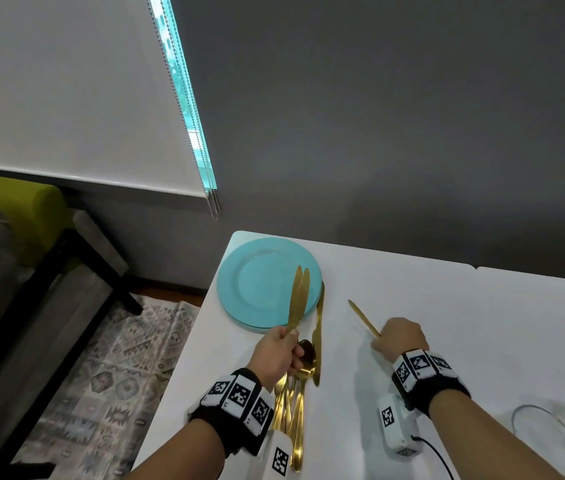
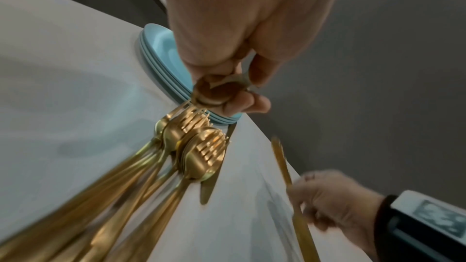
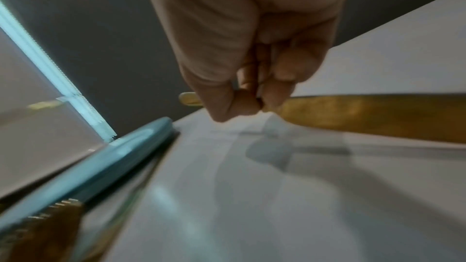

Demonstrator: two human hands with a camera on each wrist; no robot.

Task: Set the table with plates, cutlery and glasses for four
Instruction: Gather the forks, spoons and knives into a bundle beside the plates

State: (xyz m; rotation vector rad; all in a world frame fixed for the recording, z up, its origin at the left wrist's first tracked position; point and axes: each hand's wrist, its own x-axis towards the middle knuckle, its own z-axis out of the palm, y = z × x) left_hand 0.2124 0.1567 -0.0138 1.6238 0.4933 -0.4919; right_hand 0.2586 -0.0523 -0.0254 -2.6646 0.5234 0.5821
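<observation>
A stack of teal plates (image 1: 263, 282) sits at the far left corner of the white table (image 1: 464, 317). My left hand (image 1: 289, 337) grips two gold knives (image 1: 297, 299), whose blades stand up over the plates. Below that hand lies a pile of gold forks and spoons (image 1: 294, 410), which the left wrist view shows as fork tines (image 2: 199, 146) and a spoon bowl (image 2: 214, 91) by my fingers. One more knife (image 1: 318, 334) lies flat beside the plates. My right hand (image 1: 379, 337) pinches a single gold knife (image 1: 364, 318) just above the table, the same knife (image 3: 365, 115) that shows in the right wrist view.
Clear glasses (image 1: 551, 438) stand at the near right. The table's left edge (image 1: 184, 358) drops to a patterned rug (image 1: 101, 375) and a dark-framed sofa (image 1: 14, 271). A dark wall runs behind the table's far edge.
</observation>
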